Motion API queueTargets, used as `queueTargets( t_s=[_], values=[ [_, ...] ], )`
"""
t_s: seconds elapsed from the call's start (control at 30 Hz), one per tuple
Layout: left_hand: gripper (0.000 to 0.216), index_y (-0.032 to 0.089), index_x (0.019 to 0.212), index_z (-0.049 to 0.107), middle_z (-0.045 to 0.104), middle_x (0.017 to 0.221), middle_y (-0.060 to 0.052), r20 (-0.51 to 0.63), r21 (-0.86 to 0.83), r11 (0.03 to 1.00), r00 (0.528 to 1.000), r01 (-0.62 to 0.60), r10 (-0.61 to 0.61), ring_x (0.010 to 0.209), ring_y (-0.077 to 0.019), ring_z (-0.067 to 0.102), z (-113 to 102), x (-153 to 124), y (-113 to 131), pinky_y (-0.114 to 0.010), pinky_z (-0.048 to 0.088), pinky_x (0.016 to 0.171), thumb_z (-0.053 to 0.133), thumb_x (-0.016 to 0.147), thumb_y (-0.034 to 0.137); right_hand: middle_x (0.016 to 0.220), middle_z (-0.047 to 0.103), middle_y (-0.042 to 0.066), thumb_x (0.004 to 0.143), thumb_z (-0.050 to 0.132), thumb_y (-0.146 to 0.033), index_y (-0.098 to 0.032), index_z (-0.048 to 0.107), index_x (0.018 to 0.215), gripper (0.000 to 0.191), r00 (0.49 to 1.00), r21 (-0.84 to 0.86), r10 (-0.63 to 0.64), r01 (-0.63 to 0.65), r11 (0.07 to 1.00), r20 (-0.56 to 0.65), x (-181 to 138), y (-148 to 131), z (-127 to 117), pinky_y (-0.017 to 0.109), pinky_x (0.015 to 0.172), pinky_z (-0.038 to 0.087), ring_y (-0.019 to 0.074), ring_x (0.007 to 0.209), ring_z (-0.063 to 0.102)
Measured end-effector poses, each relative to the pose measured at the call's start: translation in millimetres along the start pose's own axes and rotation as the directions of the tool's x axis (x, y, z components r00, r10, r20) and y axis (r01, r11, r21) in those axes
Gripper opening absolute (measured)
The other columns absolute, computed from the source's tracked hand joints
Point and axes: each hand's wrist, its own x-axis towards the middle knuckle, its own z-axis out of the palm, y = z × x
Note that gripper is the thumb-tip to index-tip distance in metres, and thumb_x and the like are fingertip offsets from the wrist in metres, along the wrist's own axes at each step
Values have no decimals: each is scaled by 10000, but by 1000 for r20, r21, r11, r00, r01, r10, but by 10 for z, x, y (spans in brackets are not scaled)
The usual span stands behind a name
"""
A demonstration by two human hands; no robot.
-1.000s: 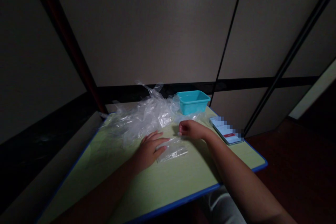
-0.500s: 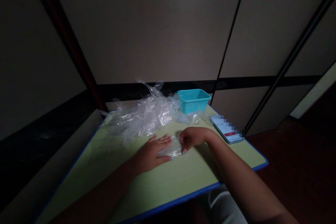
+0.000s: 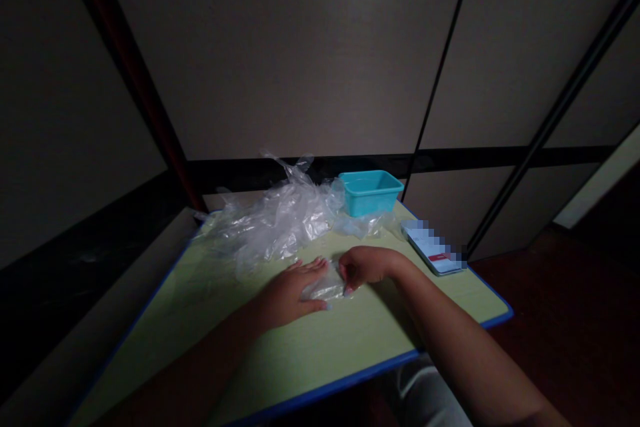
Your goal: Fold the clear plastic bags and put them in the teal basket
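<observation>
A clear plastic bag (image 3: pixel 324 288), folded small, lies flat on the pale green table (image 3: pixel 300 353). Across its left part rests my left hand (image 3: pixel 293 290), palm down with fingers stretched out and the thumb apart. My right hand (image 3: pixel 365 267) has its fingers curled in and closed at the bag's right edge, pinching it. Just beyond both hands is a big crumpled heap of clear plastic bags (image 3: pixel 280 217). The fingertips of my right hand are partly hidden by the hand itself.
A turquoise plastic basket (image 3: pixel 373 201) stands at the table's back right, with more clear plastic (image 3: pixel 363 223) in front of it. On the right lies a phone (image 3: pixel 433 247) with its screen lit. Blue trim (image 3: pixel 360 375) edges the table. Behind rises a panelled cupboard front (image 3: pixel 300 67).
My right hand has shifted slightly left, toward my left hand, along with the bag's right edge. My left hand stays pressed on the bag.
</observation>
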Motion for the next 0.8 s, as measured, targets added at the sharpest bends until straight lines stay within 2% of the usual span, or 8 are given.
queueTargets(
  t_s=[0.13, 0.37, 0.53, 0.67, 0.8],
  values=[
    [734, 250, 1368, 277, 307, 1416, -64, -9, -4, 1000, 1000, -4, 4, 1303, -226, 272, 19, -4, -25, -416, 178, 1069, 606, 750, 473, 638, 557, -30, 639, 697, -184, -125, 599, 760, 167, 1000, 27, -31, 31, 999, -4, -10, -1, -2, 185, 533, 335, 95, 584, 482],
    [696, 266, 1372, 263, 309, 1420, -49, -16, -5, 999, 999, -33, 33, 1299, -223, 281, 23, -15, -43, -419, 190, 1066, 579, 780, 452, 659, 570, -18, 666, 631, -116, -131, 593, 741, 86, 985, -14, -47, 46, 999, -166, -50, -8, -37, 191, 555, 327, 98, 610, 469],
    [609, 328, 1364, 260, 290, 1430, -1, -10, 1, 995, 995, -98, 98, 1305, -209, 270, 14, -13, -44, -417, 201, 1065, 518, 826, 449, 676, 576, -14, 645, 608, -85, -137, 578, 756, 126, 965, -5, -51, 52, 999, -258, -26, 35, -14, 188, 543, 321, 98, 610, 476],
    [637, 325, 1372, 237, 286, 1431, -8, -13, 0, 997, 997, -72, 72, 1303, -217, 273, -2, -20, -13, -432, 198, 1063, 532, 818, 436, 676, 582, -11, 658, 592, -99, -141, 571, 757, 110, 942, -15, -79, 78, 997, -326, -4, 74, 0, 190, 542, 316, 96, 603, 474],
    [577, 322, 1368, 252, 289, 1430, -4, -12, 0, 998, 998, -62, 62, 1304, -212, 270, -12, -23, 16, -435, 189, 1065, 486, 849, 415, 658, 576, -7, 640, 610, -106, -142, 564, 715, 95, 930, -79, -60, 34, 996, -363, 14, 86, 3, 197, 538, 302, 100, 596, 464]
  ],
)
